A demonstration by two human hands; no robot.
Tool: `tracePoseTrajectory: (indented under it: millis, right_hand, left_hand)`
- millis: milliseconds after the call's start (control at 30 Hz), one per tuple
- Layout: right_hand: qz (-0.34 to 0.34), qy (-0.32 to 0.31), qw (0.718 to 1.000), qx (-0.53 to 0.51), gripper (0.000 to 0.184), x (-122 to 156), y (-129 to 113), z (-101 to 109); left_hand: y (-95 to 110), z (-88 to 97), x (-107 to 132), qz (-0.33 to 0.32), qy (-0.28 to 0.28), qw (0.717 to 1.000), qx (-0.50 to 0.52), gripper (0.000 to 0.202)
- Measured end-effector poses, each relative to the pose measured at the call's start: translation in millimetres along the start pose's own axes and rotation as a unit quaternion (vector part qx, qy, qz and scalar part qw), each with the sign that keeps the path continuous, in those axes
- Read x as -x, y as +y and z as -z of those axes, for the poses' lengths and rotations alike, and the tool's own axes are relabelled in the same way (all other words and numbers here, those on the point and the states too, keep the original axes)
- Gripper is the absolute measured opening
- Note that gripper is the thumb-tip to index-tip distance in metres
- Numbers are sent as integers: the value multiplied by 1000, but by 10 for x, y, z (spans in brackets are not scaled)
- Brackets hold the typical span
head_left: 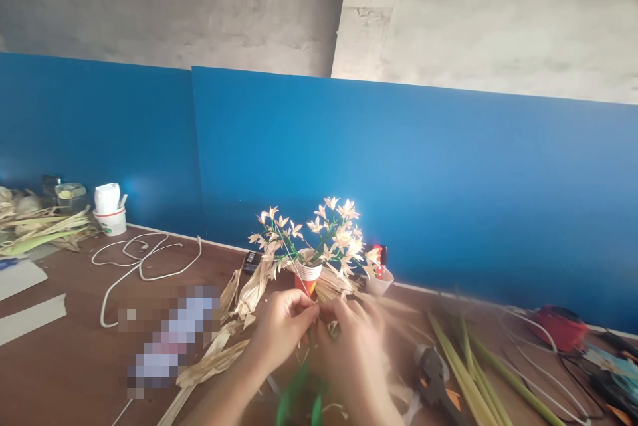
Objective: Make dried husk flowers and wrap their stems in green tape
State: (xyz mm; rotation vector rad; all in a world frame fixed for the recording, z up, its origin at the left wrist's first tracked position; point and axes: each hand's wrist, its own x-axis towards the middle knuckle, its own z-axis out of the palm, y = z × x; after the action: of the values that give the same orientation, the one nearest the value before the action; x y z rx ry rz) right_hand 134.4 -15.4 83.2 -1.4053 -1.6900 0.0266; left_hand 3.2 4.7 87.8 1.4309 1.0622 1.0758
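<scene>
My left hand [289, 323] is closed in a pinch at the middle of the table, with a thin wire [300, 280] rising from its fingertips in front of the flowers. My right hand [351, 336], slightly blurred, is closed close beside it, fingertips nearly meeting the left ones. What the right fingers hold is hidden. Just behind both hands stands a red-and-white paper cup [309, 273] holding cream-coloured flowers [343, 236] on green stems. Green strips [294, 393] show below the hands.
Dried corn husks [256, 290] lie around the cup. On the right are a dark tool [436, 373], long green leaves [466, 373] and a red object [558, 327]. A white cable [134, 266] and a white tub [110, 220] sit left. A blue partition [423, 180] bounds the back.
</scene>
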Motion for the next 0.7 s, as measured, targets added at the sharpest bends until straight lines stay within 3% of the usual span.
tracePoseTrajectory:
  millis: [67,200,433,700]
  right_hand:
    - [51,63,996,47,16,13,-32,-32]
    - [97,105,988,50,25,-19,-45,-16]
    - [108,110,987,53,26,-69,-25,34]
    - [93,99,990,44,27,-50,-45,27]
  left_hand:
    - [-17,-18,-9,5,16,1000,3,23]
    - [-1,32,-16,45,0,999,-14,20]
    - [33,21,7,42,-30,997,49,23]
    - [15,-7,-24,72,-3,995,62,22]
